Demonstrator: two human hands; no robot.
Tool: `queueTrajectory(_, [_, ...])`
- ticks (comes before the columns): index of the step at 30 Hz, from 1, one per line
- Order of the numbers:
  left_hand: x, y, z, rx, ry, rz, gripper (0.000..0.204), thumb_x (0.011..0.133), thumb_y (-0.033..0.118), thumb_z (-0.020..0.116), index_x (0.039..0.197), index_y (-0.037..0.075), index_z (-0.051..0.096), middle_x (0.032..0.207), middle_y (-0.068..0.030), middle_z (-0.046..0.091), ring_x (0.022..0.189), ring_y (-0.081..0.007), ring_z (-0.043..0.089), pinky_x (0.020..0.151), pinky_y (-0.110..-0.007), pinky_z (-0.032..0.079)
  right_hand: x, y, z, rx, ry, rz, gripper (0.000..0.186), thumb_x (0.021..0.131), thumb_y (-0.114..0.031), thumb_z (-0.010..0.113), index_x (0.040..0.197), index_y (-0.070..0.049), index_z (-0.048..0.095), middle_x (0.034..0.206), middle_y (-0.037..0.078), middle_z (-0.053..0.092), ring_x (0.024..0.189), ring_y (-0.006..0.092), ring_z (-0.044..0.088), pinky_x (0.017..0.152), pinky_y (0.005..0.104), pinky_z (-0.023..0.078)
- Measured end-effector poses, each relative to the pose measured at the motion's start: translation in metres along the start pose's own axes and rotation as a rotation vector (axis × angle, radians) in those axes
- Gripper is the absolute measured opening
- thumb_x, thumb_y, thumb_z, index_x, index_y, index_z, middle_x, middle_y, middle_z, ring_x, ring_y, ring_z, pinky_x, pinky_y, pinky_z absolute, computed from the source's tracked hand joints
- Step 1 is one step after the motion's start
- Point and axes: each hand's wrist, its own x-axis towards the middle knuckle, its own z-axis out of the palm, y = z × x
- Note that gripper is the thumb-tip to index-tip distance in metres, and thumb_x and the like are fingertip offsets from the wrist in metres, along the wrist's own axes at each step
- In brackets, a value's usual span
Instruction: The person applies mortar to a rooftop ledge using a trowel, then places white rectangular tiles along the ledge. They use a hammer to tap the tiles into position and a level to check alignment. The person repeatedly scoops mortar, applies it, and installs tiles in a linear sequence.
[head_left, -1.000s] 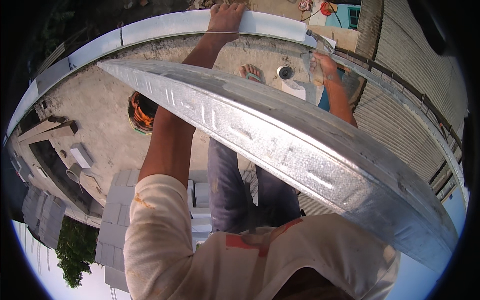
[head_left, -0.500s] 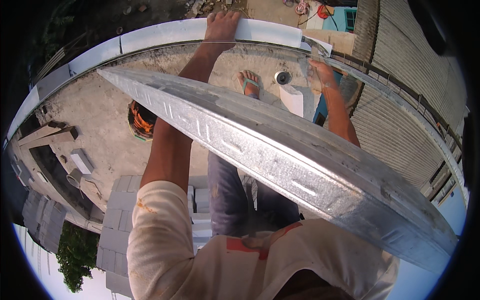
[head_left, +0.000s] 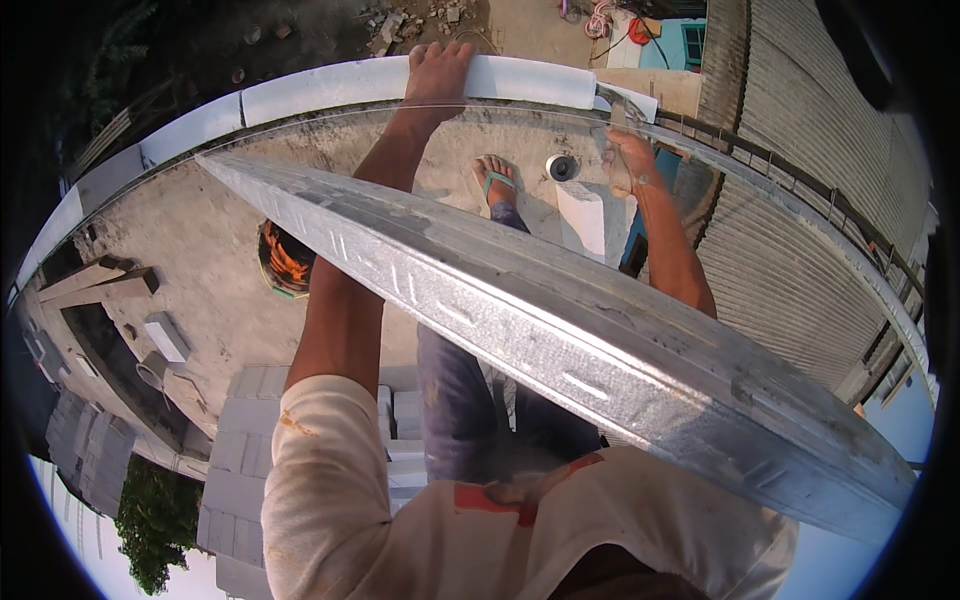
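Observation:
My left hand [head_left: 437,82] rests on top of a long white block [head_left: 540,80], its fingers curled over the far edge. This block lies in a curved row of white blocks [head_left: 330,84] along the wall. My right hand [head_left: 632,158] is closed round a wooden-handled tool [head_left: 619,178]. The tool's greyish end reaches toward the block's right end, beside a short white piece [head_left: 640,106]; its exact kind is unclear. A thin string runs along the near side of the row. A large galvanised metal beam [head_left: 500,290] crosses the view diagonally, hiding part of both arms.
Near my sandalled foot [head_left: 495,182] are a round white roll [head_left: 562,168] and an upright pale block [head_left: 582,218]. A bucket [head_left: 284,262] with orange contents stands on the left. Grey blocks [head_left: 245,430] are stacked lower left; corrugated roofing [head_left: 780,260] slopes away on the right.
The view has shifted slightly, so the wall sits lower. My left hand stays on the block. My right hand and its tool have shifted slightly near the block's end.

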Motion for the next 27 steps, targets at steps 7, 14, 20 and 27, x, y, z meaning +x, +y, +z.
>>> queueTrajectory(7, [-0.003,0.001,-0.005,-0.062,0.002,-0.002,0.063,0.077,-0.004,0.066,0.138,0.009,0.053,0.128,-0.0116,0.061,0.128,-0.0346,0.056,0.119,-0.054,0.032,-0.028,-0.002,0.014,-0.025,-0.012,-0.076,0.023,0.095,-0.019,0.077,0.109,-0.004,0.068,0.078,0.005,0.062,0.057,0.017,0.06,0.047,0.0361,0.048])
queueTrajectory(14, [-0.002,0.003,-0.007,-0.042,0.007,0.006,0.063,0.077,-0.004,0.066,0.137,0.009,0.053,0.128,-0.0116,0.061,0.126,-0.0343,0.055,0.116,-0.052,0.033,-0.012,-0.002,0.002,-0.076,-0.012,-0.06,0.022,0.092,-0.018,0.077,0.107,-0.004,0.069,0.079,0.006,0.063,0.056,0.0193,0.062,0.047,0.0375,0.05])
queueTrajectory(20, [0.003,0.008,-0.008,-0.072,0.014,0.027,0.064,0.075,-0.002,0.07,0.135,0.012,0.054,0.127,-0.01,0.061,0.129,-0.0334,0.054,0.117,-0.053,0.032,0.007,0.029,-0.003,0.157,0.126,-0.104,0.025,0.092,-0.018,0.076,0.11,-0.002,0.07,0.085,0.007,0.066,0.064,0.0191,0.064,0.053,0.0382,0.053])
queueTrajectory(27, [-0.003,0.007,-0.011,-0.108,0.009,-0.004,0.062,0.075,-0.004,0.067,0.134,0.011,0.055,0.127,-0.0094,0.06,0.13,-0.0342,0.054,0.118,-0.053,0.031,-0.008,0.007,0.002,0.044,0.111,-0.075,0.024,0.093,-0.019,0.077,0.11,-0.003,0.07,0.086,0.007,0.066,0.064,0.0189,0.063,0.053,0.0379,0.053])
